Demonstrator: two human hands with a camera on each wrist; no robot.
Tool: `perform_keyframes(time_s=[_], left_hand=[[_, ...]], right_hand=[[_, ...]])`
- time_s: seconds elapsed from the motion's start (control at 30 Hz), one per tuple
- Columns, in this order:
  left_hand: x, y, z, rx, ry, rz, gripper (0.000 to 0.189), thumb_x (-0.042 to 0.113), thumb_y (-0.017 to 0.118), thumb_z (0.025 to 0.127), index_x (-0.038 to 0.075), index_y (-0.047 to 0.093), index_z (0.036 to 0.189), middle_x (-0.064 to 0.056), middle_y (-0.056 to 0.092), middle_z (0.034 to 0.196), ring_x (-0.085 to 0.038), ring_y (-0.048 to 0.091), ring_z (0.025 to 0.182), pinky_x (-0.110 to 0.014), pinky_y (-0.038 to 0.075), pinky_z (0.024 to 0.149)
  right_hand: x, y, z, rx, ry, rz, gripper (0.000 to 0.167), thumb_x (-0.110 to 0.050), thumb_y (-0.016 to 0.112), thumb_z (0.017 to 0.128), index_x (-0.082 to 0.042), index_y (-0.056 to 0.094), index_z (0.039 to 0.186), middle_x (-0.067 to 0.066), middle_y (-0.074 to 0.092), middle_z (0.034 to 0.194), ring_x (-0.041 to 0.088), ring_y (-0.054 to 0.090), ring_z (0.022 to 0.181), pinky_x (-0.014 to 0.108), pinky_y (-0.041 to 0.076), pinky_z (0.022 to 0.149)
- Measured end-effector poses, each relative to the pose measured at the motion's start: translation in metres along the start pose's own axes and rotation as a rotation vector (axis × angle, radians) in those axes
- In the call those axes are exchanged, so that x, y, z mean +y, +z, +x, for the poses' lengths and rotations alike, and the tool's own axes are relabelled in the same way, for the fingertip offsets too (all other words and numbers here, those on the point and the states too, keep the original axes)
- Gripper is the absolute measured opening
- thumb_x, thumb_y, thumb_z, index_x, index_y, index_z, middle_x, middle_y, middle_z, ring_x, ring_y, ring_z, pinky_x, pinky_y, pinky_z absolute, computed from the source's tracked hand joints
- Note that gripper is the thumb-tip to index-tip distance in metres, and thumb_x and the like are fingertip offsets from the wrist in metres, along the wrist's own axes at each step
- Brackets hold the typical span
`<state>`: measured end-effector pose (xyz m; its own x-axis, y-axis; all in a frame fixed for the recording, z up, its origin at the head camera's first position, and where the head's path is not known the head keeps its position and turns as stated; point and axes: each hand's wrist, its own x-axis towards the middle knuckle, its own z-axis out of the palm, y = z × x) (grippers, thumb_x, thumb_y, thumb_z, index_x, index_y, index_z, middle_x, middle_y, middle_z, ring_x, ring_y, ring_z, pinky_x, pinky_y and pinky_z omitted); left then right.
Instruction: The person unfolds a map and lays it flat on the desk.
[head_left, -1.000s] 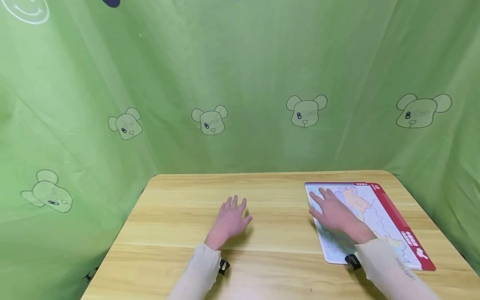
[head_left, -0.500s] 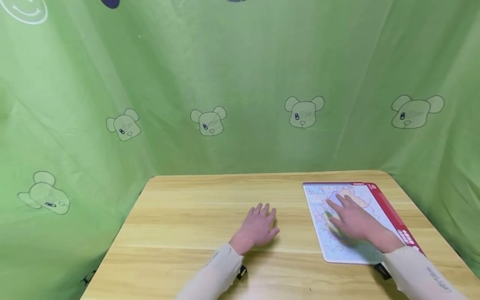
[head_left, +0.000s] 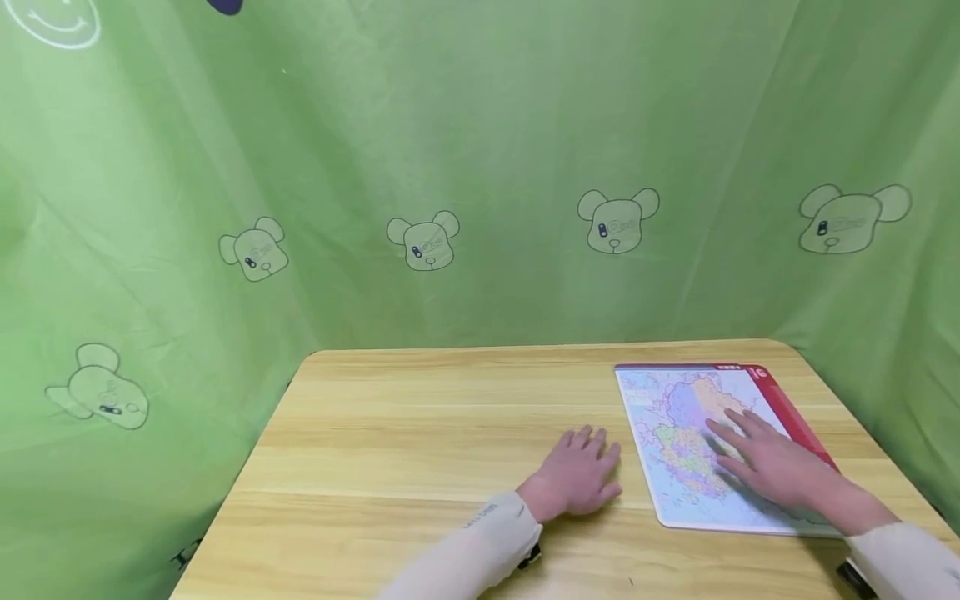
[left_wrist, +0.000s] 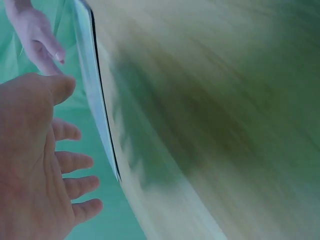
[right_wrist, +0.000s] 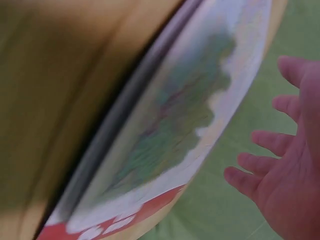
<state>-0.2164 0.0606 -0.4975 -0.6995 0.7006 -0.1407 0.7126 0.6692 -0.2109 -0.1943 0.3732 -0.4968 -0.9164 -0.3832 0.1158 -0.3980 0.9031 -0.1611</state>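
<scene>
A flat map board [head_left: 678, 454] with a red border along its right side lies at the right of the wooden table. Over its right half hovers my right hand [head_left: 787, 467], fingers spread and nothing held. The right wrist view shows that hand [right_wrist: 280, 150] above the map [right_wrist: 170, 125], its shadow falling on the printed surface. My left hand [head_left: 573, 475] is over bare wood just left of the map's edge, fingers straight and holding nothing. In the left wrist view the left hand [left_wrist: 40, 155] appears palm-side, with the right hand beyond it.
The wooden table [head_left: 420, 433] stretches to the left and front of the map. A green curtain [head_left: 517, 167] printed with bear heads hangs behind and at both sides. The table's back edge has rounded corners.
Both hands have moved to the right, the left from mid-table to near the map, the right from the map's left part to its right part. The map has stayed in place.
</scene>
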Motion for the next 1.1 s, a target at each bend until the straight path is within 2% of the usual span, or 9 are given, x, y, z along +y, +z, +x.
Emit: perform_keyframes(time_s=[0.17, 0.3, 0.43, 0.53, 0.63, 0.67, 0.7, 0.9, 1.1], left_hand=[[0.015, -0.002, 0.008, -0.027, 0.028, 0.040, 0.064, 0.061, 0.020, 0.096, 0.030, 0.016, 0.152, 0.002, 0.017, 0.157, -0.020, 0.017, 0.142, -0.037, 0.019, 0.114], [0.026, -0.002, 0.014, -0.050, 0.028, 0.065, 0.065, 0.062, 0.014, 0.095, 0.033, 0.009, 0.152, 0.003, 0.011, 0.158, -0.019, 0.013, 0.142, -0.036, 0.016, 0.114], [0.035, -0.002, 0.021, -0.071, 0.011, 0.105, 0.063, 0.062, 0.010, 0.095, 0.035, 0.007, 0.152, 0.005, 0.007, 0.158, -0.017, 0.011, 0.143, -0.036, 0.014, 0.115], [0.044, -0.003, 0.028, -0.075, 0.015, 0.125, 0.062, 0.062, 0.010, 0.095, 0.036, 0.010, 0.152, 0.007, 0.008, 0.157, -0.016, 0.011, 0.142, -0.036, 0.015, 0.115], [0.052, -0.005, 0.035, -0.074, 0.040, 0.150, 0.061, 0.061, 0.011, 0.096, 0.035, 0.013, 0.151, 0.009, 0.009, 0.157, -0.014, 0.012, 0.142, -0.035, 0.017, 0.114], [0.055, -0.006, 0.037, -0.075, 0.047, 0.157, 0.061, 0.061, 0.011, 0.096, 0.035, 0.013, 0.151, 0.009, 0.010, 0.157, -0.013, 0.012, 0.142, -0.034, 0.018, 0.114], [0.057, -0.006, 0.038, -0.075, 0.054, 0.169, 0.060, 0.060, 0.011, 0.096, 0.035, 0.013, 0.151, 0.009, 0.010, 0.157, -0.013, 0.013, 0.141, -0.034, 0.019, 0.113], [0.063, -0.004, 0.042, -0.092, 0.054, 0.213, 0.058, 0.057, 0.015, 0.098, 0.035, 0.014, 0.151, 0.010, 0.014, 0.155, -0.010, 0.017, 0.139, -0.031, 0.025, 0.110], [0.064, -0.003, 0.041, -0.117, 0.048, 0.167, 0.058, 0.056, 0.015, 0.099, 0.033, 0.012, 0.152, 0.010, 0.012, 0.155, -0.010, 0.016, 0.140, -0.027, 0.028, 0.108]], right_hand=[[0.014, 0.008, -0.012, 0.063, -0.089, -0.088, 0.057, -0.033, 0.059, 0.093, -0.004, 0.046, 0.139, 0.032, 0.040, 0.136, 0.051, 0.028, 0.130, 0.025, -0.014, 0.109], [0.020, 0.013, -0.021, 0.076, -0.125, -0.128, 0.054, -0.034, 0.059, 0.093, -0.008, 0.048, 0.139, 0.031, 0.042, 0.136, 0.046, 0.014, 0.137, 0.022, -0.017, 0.108], [0.022, 0.015, -0.025, 0.020, -0.097, -0.120, 0.054, -0.038, 0.057, 0.093, -0.013, 0.048, 0.140, 0.028, 0.040, 0.139, 0.054, 0.024, 0.130, 0.018, -0.020, 0.102], [0.023, 0.016, -0.026, -0.036, -0.065, -0.110, 0.055, -0.042, 0.055, 0.094, -0.014, 0.048, 0.140, 0.027, 0.039, 0.141, 0.056, 0.032, 0.124, 0.048, -0.010, 0.112], [0.022, 0.018, -0.027, -0.078, -0.037, -0.100, 0.054, -0.044, 0.054, 0.094, -0.015, 0.049, 0.139, 0.027, 0.040, 0.140, 0.057, 0.034, 0.122, 0.068, 0.021, 0.101], [0.022, 0.018, -0.028, -0.083, -0.033, -0.098, 0.054, -0.044, 0.054, 0.094, -0.015, 0.050, 0.139, 0.027, 0.041, 0.139, 0.057, 0.035, 0.121, 0.068, 0.031, 0.094], [0.022, 0.019, -0.028, -0.083, -0.031, -0.097, 0.053, -0.044, 0.054, 0.094, -0.015, 0.050, 0.139, 0.027, 0.042, 0.139, 0.057, 0.036, 0.120, 0.069, 0.032, 0.093], [0.018, 0.019, -0.028, -0.069, -0.045, -0.092, 0.054, -0.043, 0.055, 0.093, -0.013, 0.051, 0.138, 0.026, 0.044, 0.138, 0.056, 0.039, 0.119, 0.066, 0.037, 0.091], [0.014, 0.016, -0.029, -0.058, -0.061, -0.102, 0.052, -0.040, 0.056, 0.094, -0.014, 0.051, 0.138, 0.027, 0.044, 0.137, 0.057, 0.040, 0.118, 0.065, 0.038, 0.091]])
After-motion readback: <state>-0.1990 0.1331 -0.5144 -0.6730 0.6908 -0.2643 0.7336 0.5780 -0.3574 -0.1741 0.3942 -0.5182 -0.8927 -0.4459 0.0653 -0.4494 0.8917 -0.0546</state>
